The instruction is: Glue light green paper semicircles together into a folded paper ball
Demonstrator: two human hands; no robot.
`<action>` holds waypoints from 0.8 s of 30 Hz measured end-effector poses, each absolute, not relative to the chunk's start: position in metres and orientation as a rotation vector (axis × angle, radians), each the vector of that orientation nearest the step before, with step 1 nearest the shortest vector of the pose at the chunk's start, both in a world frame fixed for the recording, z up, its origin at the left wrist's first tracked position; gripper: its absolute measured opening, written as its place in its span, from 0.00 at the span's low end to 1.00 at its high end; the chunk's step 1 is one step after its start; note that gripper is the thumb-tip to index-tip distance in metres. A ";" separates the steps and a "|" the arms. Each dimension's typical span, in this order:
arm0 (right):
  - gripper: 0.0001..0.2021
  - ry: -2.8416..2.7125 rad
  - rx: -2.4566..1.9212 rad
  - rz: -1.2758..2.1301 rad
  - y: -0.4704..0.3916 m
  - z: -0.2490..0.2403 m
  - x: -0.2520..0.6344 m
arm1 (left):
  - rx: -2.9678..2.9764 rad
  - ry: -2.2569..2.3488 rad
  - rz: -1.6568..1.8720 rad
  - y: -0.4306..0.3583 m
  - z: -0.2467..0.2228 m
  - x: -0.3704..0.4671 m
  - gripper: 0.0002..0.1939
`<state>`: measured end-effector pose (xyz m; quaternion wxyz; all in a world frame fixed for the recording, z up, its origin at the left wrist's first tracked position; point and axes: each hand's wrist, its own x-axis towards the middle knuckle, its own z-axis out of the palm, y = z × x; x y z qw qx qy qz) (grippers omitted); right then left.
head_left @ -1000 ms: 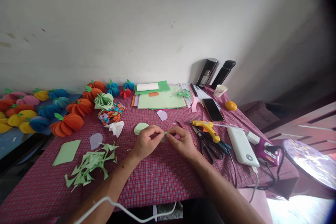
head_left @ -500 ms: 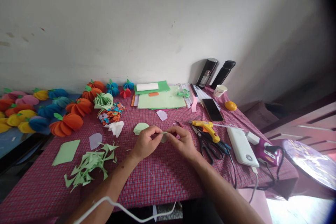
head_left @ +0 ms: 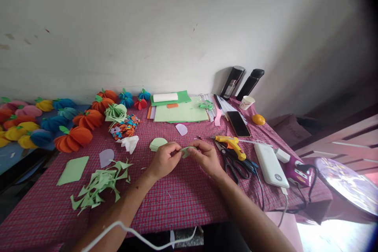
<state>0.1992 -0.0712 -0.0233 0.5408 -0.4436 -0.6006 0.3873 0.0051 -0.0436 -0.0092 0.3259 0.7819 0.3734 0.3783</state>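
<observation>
Between both hands is a small light green paper piece (head_left: 187,151), its curved edge facing up. My left hand (head_left: 165,160) pinches its left end between thumb and fingers. The right end is gripped by my right hand (head_left: 206,158), thumb in front. Just behind my left hand lies a stack of rounded light green pieces (head_left: 158,144). Green paper scraps (head_left: 100,185) and a green square stack (head_left: 72,170) are at the left. A lilac rounded piece (head_left: 181,129) lies beyond the hands.
Paper pumpkins (head_left: 73,138) crowd the left. Right of my right hand are black scissors (head_left: 236,165), a yellow glue gun (head_left: 232,143), a phone (head_left: 238,123) and a white power bank (head_left: 271,165). Paper sheets (head_left: 180,113) lie near the wall. A white cable (head_left: 141,238) crosses in front.
The green piece has turned and now shows more of its face and curved edge between the fingers. Both hands stay in nearly the same place; the view has shifted slightly.
</observation>
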 end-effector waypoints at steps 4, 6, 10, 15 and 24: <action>0.11 -1.474 -1.085 0.890 -0.072 -0.020 0.198 | 2.057 0.979 0.974 -0.044 -0.010 0.006 0.10; 0.11 -1.420 -1.075 0.915 -0.072 -0.019 0.198 | 2.026 1.009 0.956 -0.044 -0.010 0.005 0.08; 0.11 -1.298 -1.060 0.988 -0.071 -0.020 0.197 | 2.008 1.044 0.960 -0.043 -0.010 0.004 0.06; 0.11 -1.401 -1.078 0.995 -0.070 -0.023 0.197 | 2.094 0.985 0.969 -0.044 -0.011 0.005 0.09; 0.11 -1.313 -1.065 1.024 -0.069 -0.020 0.199 | 2.055 1.014 0.922 -0.042 -0.017 0.005 0.07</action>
